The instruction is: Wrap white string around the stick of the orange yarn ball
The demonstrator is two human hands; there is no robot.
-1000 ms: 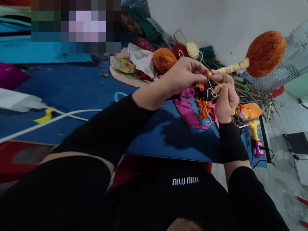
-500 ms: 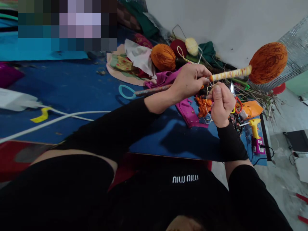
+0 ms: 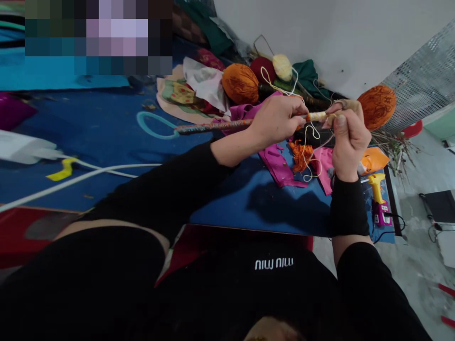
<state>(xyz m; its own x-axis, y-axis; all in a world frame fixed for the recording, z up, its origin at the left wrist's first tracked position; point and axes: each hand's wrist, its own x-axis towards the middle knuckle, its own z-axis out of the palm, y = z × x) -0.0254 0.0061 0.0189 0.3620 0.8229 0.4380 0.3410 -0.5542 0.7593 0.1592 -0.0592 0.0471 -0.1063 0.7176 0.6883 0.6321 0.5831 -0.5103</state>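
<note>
A long mallet-like stick (image 3: 213, 127) runs across in front of me. It has an orange cloth-covered round head (image 3: 378, 107) at its right end and a light blue loop (image 3: 156, 126) at its left end. My left hand (image 3: 277, 119) is closed around the shaft near the middle. Pale yellow yarn winding (image 3: 316, 116) shows between my hands. My right hand (image 3: 350, 135) is closed on the wound part near the head, its thumb uppermost and its fingers partly hidden. Loose yarn (image 3: 313, 131) dangles below in loops.
Behind my hands lie another orange cloth ball (image 3: 241, 84), a yellow yarn ball (image 3: 282, 67) and dark green cloth (image 3: 306, 76). Magenta cloth (image 3: 280, 166), an orange scrap (image 3: 301, 157) and a yellow glue gun (image 3: 377, 187) lie nearer. White cables (image 3: 95, 174) cross the blue table (image 3: 213, 203) at left.
The stick has slid left and levelled, bringing its orange head closer. My right hand has moved right and up onto the wound part. My left hand stays nearly in place.
</note>
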